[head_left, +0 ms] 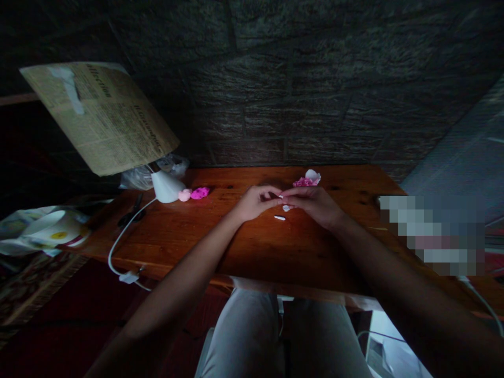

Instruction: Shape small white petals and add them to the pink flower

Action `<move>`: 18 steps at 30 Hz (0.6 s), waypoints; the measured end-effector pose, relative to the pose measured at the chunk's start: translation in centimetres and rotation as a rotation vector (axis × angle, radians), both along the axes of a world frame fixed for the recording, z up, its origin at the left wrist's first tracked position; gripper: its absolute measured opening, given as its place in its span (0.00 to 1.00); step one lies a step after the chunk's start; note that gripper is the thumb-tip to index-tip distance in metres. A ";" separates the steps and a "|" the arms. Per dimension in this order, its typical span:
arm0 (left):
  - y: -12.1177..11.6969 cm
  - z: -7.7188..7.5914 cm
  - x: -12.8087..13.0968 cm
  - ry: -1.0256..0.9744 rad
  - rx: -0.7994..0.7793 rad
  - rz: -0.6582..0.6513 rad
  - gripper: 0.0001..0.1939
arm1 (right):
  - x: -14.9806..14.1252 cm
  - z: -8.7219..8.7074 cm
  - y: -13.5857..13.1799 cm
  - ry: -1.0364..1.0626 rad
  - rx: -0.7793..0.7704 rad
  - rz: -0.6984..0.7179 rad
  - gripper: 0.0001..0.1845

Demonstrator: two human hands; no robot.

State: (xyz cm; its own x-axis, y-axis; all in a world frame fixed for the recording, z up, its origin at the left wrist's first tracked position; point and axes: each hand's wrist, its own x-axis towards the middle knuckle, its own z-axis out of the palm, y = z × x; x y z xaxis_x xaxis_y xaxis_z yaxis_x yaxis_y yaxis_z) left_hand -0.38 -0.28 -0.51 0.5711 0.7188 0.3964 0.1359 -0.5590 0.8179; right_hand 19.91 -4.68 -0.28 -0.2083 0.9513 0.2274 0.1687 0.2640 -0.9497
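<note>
Small white soft-looking piece [281, 197]: located between the fingertips of both hands, over the middle of the brown wooden table [252, 252]. I monitor it through the head view. Finger state: the thumb and forefinger of the left hand [254, 203] pinch it from one side; the thumb and forefinger of the right hand [317, 205] pinch it from the other. Its exact shape is too small for me to tell.

Progress, by my judgement: handling of this piece is under way and incomplete, since both hands are engaged on it. Beyond the right hand, a ruffled pink mass [302, 182] lies against a curved white sheet-like piece [313, 177]; I read the pink mass as already worked. Not in a firm grip: a small whitish bit [286, 208] just under the fingertips and a thin white strip [280, 218] nearer the person. I cannot tell whether either needs further work.

Count: pinched piece, one; whitish bit, one; white strip, one; curved white piece, one; ruffled pink mass, one. Beside the conical white lamp base [167, 187], two lumps: one pale pink lump [185, 195], one bright magenta lump [200, 193].
</note>
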 end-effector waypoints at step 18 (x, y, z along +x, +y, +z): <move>-0.6 0.4 -0.2 0.209 0.310 0.067 0.08 | -0.6 0.1 -0.1 0.024 -0.044 -0.074 0.16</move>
